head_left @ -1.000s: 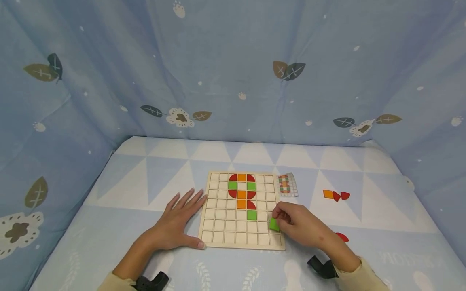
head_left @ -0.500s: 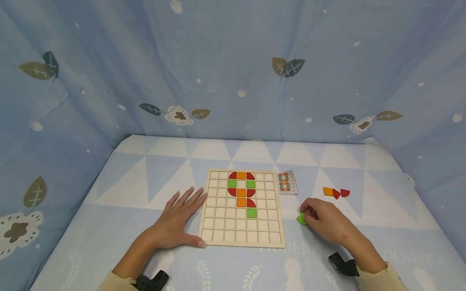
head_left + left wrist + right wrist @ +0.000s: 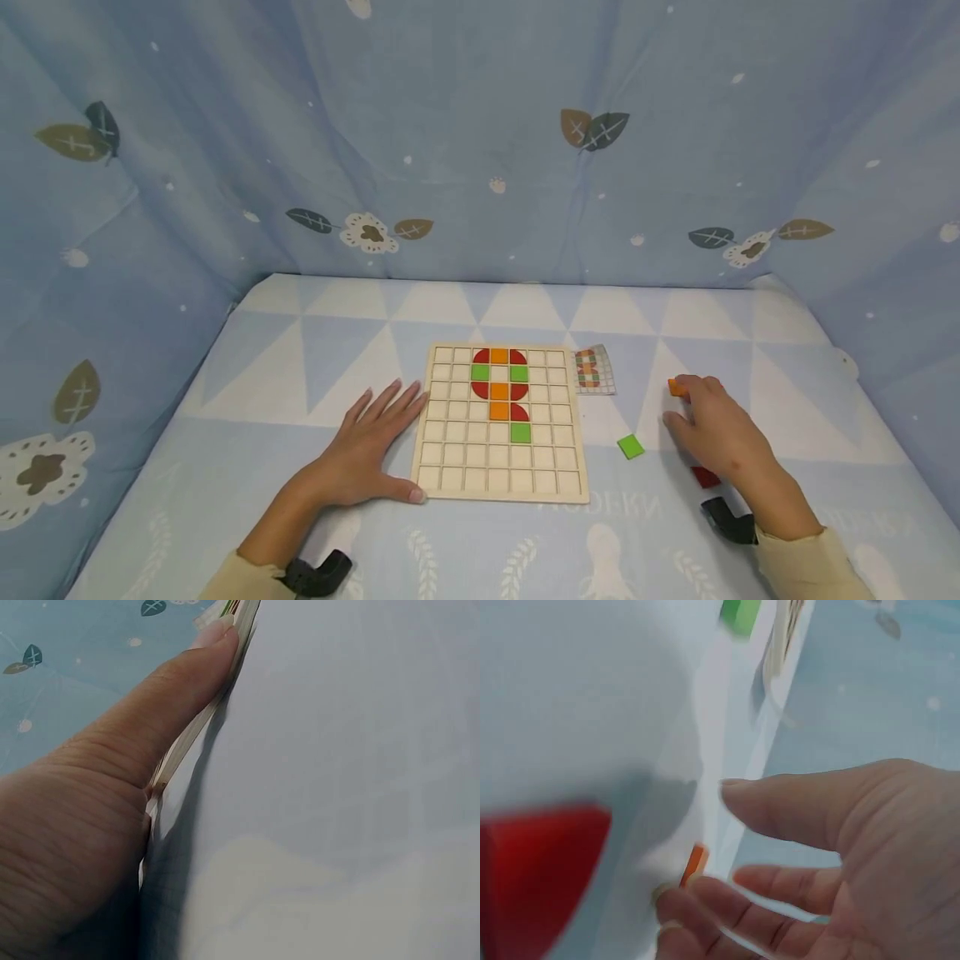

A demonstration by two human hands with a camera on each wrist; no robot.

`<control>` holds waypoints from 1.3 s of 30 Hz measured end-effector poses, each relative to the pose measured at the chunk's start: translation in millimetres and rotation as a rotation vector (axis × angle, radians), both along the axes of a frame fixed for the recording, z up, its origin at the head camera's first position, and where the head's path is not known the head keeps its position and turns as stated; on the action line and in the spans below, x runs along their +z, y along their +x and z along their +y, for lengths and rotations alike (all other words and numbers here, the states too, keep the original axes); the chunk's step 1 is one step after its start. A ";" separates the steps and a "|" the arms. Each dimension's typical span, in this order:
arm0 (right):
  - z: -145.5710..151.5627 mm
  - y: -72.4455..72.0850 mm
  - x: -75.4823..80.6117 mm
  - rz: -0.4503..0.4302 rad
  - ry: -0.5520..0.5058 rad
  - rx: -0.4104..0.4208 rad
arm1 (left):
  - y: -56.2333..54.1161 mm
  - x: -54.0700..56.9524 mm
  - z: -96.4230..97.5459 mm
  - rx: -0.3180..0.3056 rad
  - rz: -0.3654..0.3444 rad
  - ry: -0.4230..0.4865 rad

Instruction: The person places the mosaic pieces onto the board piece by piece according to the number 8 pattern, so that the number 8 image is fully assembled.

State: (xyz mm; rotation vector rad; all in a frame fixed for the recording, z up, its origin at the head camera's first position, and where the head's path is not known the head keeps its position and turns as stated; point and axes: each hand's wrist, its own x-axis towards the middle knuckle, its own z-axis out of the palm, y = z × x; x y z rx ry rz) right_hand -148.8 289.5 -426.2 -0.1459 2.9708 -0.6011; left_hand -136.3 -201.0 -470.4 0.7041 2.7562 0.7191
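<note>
My left hand (image 3: 360,458) lies spread at the left side of a wooden grid board (image 3: 442,477), its thumb pressed along the board's edge in the left wrist view. Red quarter-round, orange square and green square tiles form a pattern in the board's upper and middle cells. To the right, my right hand (image 3: 722,433) reaches over the loose pieces, thumb apart from the fingers. Its fingertips are right at an orange square tile (image 3: 677,387), which also shows as an orange edge (image 3: 695,862) in the right wrist view. The hand covers the red pieces beside that tile.
A loose green square tile (image 3: 631,447) lies on the cloth between board and right hand. Close under the right wrist is a red piece (image 3: 705,477). A printed pattern card (image 3: 596,372) lies at the board's upper right. Blue curtains (image 3: 480,167) surround the table.
My right hand has carried the green tile off the board's right side, let it go on the cloth, and moved right to the orange tile. My left hand has stayed at the board.
</note>
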 end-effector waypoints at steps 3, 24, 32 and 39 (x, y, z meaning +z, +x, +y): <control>11.0 -6.5 0.0 -0.050 0.041 -0.037 | -1.2 0.8 1.3 -0.007 -0.001 0.000; 38.6 -16.0 0.0 -0.145 -0.016 -0.108 | -3.8 4.2 2.5 -0.002 -0.003 -0.020; 33.5 -10.1 5.5 -0.199 -0.024 -0.033 | -2.1 3.4 0.6 0.003 -0.013 -0.008; 28.1 -6.6 1.8 -0.152 -0.052 -0.003 | -1.5 1.3 -0.6 -0.001 -0.011 -0.010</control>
